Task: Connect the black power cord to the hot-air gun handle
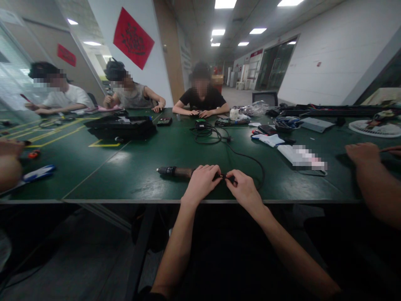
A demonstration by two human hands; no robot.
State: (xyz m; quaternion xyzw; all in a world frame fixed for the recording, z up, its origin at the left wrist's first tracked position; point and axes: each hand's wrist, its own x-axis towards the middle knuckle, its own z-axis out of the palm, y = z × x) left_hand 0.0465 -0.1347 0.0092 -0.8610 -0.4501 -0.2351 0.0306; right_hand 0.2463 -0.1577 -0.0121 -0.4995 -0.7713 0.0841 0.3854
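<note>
A dark electric screwdriver (180, 172) lies on the green table near its front edge, tip pointing left. Over its rear end rests my left hand (203, 180), fingers curled round it. My right hand (244, 187) is closed in a pinch on a small dark cable connector (223, 176) at the tool's tail. There the two hands almost meet; whether the connector is seated in the tool cannot be made out. A black cable (249, 156) loops from behind my right hand back toward a coil and a dark box (200, 124).
A black tray (122, 128) stands at the back left. White packets (293, 154) and a blue-white cloth item (267, 139) lie to the right. Co-workers' hands are at the left (9, 161) and right (363, 154) edges; several people sit across the table (150, 190).
</note>
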